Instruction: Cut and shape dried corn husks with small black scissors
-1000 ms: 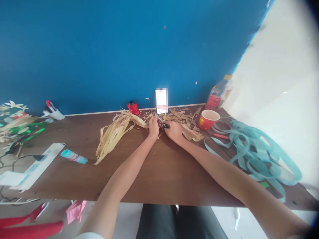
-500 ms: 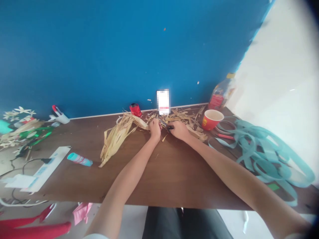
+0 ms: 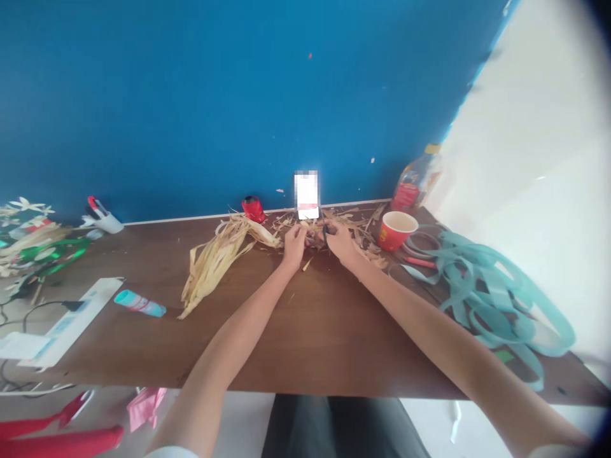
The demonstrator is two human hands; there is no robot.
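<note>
Black-handled scissors (image 3: 325, 234) are in my right hand (image 3: 340, 243), their blades pointing up and away from me. Just left of them, my left hand (image 3: 294, 245) is closed in a pinch on what looks like a small piece of dried corn husk, mostly hidden by the fingers. Cut husk scraps (image 3: 370, 238) lie spread around and behind both hands. A long bundle of dried corn husks (image 3: 212, 264) rests on the brown table (image 3: 286, 343) to the left of my left hand. Behind the hands a bright, blurred-out phone-like screen (image 3: 306, 194) leans on the wall.
To the right stand a red paper cup (image 3: 395, 235) and a plastic bottle (image 3: 413, 184), near a tangle of teal ribbon (image 3: 496, 299). On the left lie a blue glue stick (image 3: 140, 303), a power strip (image 3: 71, 324) and a pen cup (image 3: 109, 221). A red object (image 3: 252, 208) sits against the wall.
The scissors have turned from pointing left toward my left hand to pointing upward, away from it. My hands have moved slightly apart. The whole view has shifted a little.
</note>
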